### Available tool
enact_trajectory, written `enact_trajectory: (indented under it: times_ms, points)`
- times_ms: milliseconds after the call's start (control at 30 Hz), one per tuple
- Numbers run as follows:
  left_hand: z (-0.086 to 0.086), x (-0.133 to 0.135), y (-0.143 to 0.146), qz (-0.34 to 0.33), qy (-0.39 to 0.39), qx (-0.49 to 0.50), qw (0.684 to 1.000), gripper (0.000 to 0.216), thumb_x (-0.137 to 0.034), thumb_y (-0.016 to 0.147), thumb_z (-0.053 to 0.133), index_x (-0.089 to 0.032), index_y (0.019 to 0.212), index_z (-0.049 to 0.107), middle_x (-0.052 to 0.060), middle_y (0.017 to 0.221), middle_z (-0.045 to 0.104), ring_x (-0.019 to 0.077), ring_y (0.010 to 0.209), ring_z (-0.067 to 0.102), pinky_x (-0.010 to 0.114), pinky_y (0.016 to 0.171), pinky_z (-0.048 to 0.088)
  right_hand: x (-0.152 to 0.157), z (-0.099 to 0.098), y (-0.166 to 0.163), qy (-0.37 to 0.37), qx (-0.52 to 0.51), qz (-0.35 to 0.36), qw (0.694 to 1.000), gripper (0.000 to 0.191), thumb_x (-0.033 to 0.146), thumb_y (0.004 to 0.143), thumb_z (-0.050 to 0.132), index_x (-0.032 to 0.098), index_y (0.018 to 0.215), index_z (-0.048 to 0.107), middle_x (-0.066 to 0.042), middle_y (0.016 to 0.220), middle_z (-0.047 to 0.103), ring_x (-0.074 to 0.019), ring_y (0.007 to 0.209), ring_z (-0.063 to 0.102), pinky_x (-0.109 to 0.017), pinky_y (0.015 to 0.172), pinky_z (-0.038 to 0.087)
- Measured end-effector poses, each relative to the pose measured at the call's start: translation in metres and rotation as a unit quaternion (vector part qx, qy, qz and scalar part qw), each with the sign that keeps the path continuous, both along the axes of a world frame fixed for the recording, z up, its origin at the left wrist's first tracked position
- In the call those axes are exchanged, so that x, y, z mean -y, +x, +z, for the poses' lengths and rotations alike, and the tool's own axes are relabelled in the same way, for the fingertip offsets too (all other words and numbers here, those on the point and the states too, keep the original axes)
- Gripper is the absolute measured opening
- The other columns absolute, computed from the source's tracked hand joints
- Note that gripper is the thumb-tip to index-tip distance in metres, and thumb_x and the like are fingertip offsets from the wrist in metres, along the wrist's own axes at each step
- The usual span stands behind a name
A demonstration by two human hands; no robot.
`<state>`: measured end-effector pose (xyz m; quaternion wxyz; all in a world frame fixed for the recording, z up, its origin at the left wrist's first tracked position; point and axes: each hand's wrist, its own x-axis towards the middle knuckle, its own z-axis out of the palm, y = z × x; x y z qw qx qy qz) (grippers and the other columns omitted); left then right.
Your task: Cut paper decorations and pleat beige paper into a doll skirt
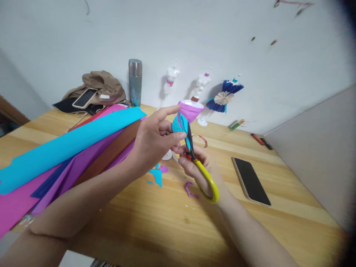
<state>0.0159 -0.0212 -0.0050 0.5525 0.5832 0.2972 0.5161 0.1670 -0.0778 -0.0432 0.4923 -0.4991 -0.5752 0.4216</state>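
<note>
While the left hand [155,140] pinches a small blue paper piece [177,124] between thumb and fingers, raised above the middle of the bench [167,226], the right hand [200,167] has its grip closed around the yellow handles of the scissors [209,182], whose blades meet the piece's right edge. This looks like trimming, mid-cut. A further snip would likely call for turning the piece steadily. Scraps [157,176] lie beneath it, coloured sheets [69,145] spread to the left, and a phone [250,180] lies to the right.
</note>
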Motion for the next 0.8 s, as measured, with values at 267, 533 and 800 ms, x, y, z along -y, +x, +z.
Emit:
enact_trajectory:
  times_ms: [267, 533, 800]
  points:
    - [0.0018, -0.0021, -0.0032, -0.015, -0.001, -0.011, 1.000, 0.063, -0.012, 0.071, 0.074, -0.013, 0.134, 0.062, -0.007, 0.058, 0.066, 0.0097, 0.047, 0.062, 0.020, 0.049, 0.054, -0.0001, 0.0016, -0.0004, -0.008, -0.003, 0.013, 1.000, 0.028, 0.043, 0.076, 0.077, 0.022, 0.085, 0.061, 0.003, 0.066, 0.053, -0.0085, 0.051, 0.039, -0.024, 0.046, 0.035]
    - [0.0046, -0.0026, -0.0054, -0.032, -0.003, -0.010, 0.999, 0.064, -0.009, 0.072, 0.073, -0.012, 0.135, 0.061, -0.008, 0.058, 0.065, 0.0089, 0.047, 0.061, 0.019, 0.050, 0.053, 0.0006, 0.0019, -0.0005, -0.007, -0.009, 0.016, 1.000, 0.023, 0.039, 0.076, 0.076, 0.023, 0.084, 0.062, 0.003, 0.068, 0.053, -0.0113, 0.056, 0.046, -0.027, 0.052, 0.039]
    - [0.0055, -0.0027, -0.0051, -0.026, -0.004, -0.013, 1.000, 0.064, -0.009, 0.071, 0.073, -0.011, 0.134, 0.061, -0.007, 0.058, 0.065, 0.0095, 0.048, 0.061, 0.020, 0.050, 0.052, 0.0010, 0.0029, -0.0004, -0.017, -0.020, 0.019, 0.999, 0.023, 0.038, 0.076, 0.078, 0.023, 0.084, 0.062, 0.002, 0.070, 0.055, -0.0122, 0.058, 0.049, -0.027, 0.054, 0.041]
